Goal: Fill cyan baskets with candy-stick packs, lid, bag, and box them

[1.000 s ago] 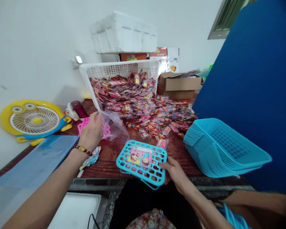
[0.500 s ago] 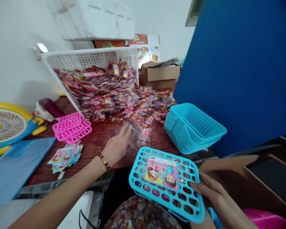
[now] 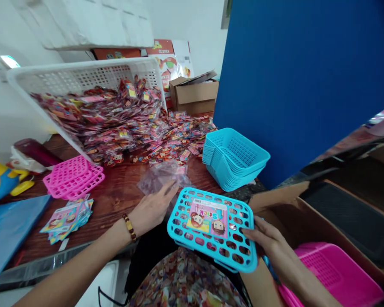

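Note:
A turquoise plastic basket with a perforated lid (image 3: 208, 252) lies tilted over my lap. On its lid is a pink and yellow card (image 3: 208, 217) reading "Stick", and small packets show through the holes. My right hand (image 3: 269, 238) grips the basket's right end, thumb on the lid and other fingers partly hidden at the side. My left hand (image 3: 155, 209) has its fingers stretched out beside the basket's far left corner, near a crumpled clear plastic bag (image 3: 153, 177) on the wooden table. I see nothing held in it.
A tipped white crate (image 3: 83, 66) spills many small packets (image 3: 128, 123). Stacked turquoise baskets (image 3: 233, 162) stand right of them. Pink lids (image 3: 73, 177) and printed cards (image 3: 67, 217) lie left. A carton holding pink baskets (image 3: 339, 273) is at my right, below a blue panel (image 3: 291, 76).
The view has turned right, so the table things sit further left. My left hand has drawn back from the plastic bag toward the basket. My right hand keeps its grip.

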`<state>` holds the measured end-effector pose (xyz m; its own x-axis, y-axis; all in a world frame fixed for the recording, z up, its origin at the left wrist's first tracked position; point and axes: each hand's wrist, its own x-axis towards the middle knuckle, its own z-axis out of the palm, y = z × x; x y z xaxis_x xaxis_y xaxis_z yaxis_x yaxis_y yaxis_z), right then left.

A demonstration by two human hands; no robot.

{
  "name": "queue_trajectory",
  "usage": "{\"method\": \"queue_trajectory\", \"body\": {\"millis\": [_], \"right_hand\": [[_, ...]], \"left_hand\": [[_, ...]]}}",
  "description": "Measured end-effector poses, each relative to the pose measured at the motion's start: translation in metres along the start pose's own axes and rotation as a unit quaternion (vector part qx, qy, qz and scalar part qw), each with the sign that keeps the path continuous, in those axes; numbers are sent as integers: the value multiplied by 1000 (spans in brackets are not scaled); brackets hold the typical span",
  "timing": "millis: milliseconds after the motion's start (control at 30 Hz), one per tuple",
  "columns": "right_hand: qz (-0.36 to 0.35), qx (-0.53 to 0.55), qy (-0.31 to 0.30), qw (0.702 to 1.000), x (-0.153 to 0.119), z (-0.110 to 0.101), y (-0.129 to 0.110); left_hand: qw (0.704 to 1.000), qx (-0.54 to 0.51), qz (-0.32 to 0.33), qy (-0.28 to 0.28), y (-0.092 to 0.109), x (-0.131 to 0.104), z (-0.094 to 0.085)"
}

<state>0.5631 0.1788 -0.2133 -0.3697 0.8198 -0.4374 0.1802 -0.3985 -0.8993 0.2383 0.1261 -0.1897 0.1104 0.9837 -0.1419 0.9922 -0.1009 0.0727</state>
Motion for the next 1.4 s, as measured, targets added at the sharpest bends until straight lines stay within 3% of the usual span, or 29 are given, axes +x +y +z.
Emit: {"method": "queue_trajectory", "body": {"millis": [167, 367, 467, 600, 733, 900, 1033, 1133, 1267, 1333, 1400], "right_hand": [[-12, -29, 33, 999, 13, 2, 10], [-19, -29, 5, 999, 17, 5, 10], [-11, -20, -9, 1000, 18, 9, 3], [-13, -19, 5, 1000, 22, 14, -6], [-21, -6, 29, 999, 30, 15, -7], [-47, 14, 53, 997, 44, 15, 2], [-44, 27, 50, 997, 52, 20, 6], [-41, 30, 51, 997, 56, 24, 3], [-32, 53, 43, 997, 60, 28, -5], [-25, 68, 36, 997, 61, 28, -8], [-19, 77, 28, 996, 62, 28, -11]], "left_hand": [[1000, -23, 1, -5, 11, -6, 11], [998, -32, -53, 15, 6, 18, 11], [999, -21, -23, 13, 2, 25, 5], [999, 5, 34, 3, 3, 17, 1], [998, 42, 36, -8, 3, 2, 7], [998, 34, 12, 50, 0, -5, 22], [985, -20, -71, 157, 1, -8, 40], [961, -41, -168, 217, 5, -14, 58], [924, -77, -246, 282, 10, -22, 75], [908, -106, -290, 284, 12, -24, 77], [896, -128, -345, 248, 13, -25, 77]]}}
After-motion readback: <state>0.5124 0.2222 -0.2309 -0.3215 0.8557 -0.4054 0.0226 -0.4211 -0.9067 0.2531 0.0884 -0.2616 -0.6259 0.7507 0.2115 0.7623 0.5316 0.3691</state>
